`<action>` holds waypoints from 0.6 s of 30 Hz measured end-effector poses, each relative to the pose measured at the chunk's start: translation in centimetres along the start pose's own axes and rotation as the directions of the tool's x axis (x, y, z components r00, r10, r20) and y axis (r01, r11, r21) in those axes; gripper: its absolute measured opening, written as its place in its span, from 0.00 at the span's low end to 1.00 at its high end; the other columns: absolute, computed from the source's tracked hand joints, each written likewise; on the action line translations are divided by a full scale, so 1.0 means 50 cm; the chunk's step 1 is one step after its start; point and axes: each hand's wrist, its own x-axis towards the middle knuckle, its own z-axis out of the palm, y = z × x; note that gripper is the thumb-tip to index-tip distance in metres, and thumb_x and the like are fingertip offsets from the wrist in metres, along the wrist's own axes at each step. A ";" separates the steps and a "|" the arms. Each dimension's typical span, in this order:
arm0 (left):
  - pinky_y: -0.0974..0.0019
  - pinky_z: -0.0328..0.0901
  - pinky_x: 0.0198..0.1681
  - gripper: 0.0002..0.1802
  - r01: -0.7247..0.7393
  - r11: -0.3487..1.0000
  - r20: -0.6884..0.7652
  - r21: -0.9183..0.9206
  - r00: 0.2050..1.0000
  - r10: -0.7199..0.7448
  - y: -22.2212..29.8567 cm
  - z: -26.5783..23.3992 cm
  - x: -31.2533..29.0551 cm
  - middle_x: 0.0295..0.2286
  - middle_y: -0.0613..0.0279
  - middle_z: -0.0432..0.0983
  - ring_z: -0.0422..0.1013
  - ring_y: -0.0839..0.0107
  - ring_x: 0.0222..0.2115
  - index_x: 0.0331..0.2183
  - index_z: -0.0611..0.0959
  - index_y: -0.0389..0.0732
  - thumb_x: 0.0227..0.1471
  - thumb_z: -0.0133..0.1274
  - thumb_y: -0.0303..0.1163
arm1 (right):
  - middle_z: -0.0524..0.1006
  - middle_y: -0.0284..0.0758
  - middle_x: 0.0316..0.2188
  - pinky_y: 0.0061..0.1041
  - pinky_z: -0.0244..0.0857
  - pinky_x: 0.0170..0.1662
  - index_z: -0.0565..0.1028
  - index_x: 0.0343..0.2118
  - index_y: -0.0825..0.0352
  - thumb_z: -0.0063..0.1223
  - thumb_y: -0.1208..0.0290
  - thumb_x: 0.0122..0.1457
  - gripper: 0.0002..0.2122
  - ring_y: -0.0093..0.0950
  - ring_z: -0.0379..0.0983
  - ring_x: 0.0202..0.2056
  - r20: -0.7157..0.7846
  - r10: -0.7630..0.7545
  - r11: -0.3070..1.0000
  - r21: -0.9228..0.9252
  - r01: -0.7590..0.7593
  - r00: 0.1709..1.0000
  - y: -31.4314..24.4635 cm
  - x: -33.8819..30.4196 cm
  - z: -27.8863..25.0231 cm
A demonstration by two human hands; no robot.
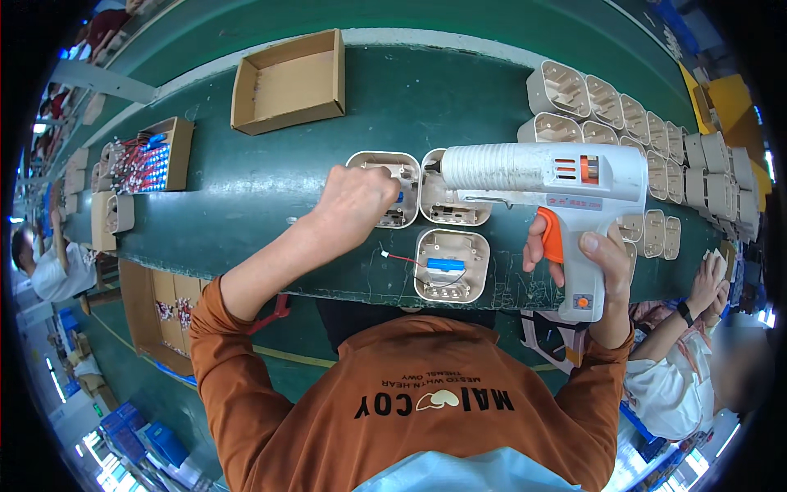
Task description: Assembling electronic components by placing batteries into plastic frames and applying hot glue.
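Observation:
My right hand (611,258) grips a white hot glue gun (590,205) by its handle, with fingers at the orange trigger. The nozzle points left, over a beige plastic housing (459,215). My left hand (352,201) is closed, its fingertips down in the adjoining left housing (384,156); whatever they hold is hidden. Beside those fingers a bit of blue (400,198) shows inside. Nearer to me lies a third open housing (484,283), holding a blue cylindrical battery (445,264) with thin wires. Its white connector (384,254) hangs out over the left rim.
Rows of empty beige housings (605,100) cover the right of the green bench (270,176). A cardboard tray (291,86) stands at the back, and a box of wired blue batteries (179,156) at left. A co-worker's hands (709,287) are at the right.

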 end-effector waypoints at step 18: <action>0.59 0.65 0.43 0.12 -0.050 0.897 -0.494 -0.440 0.847 -0.195 -0.010 0.021 -0.176 0.36 0.61 0.75 0.70 0.60 0.39 0.28 0.82 0.40 0.34 0.64 0.22 | 0.73 0.35 0.22 0.18 0.61 0.21 0.74 0.36 0.74 0.49 0.59 0.57 0.19 0.24 0.70 0.22 0.072 0.290 0.941 -0.203 -0.271 0.954 -0.056 0.109 0.116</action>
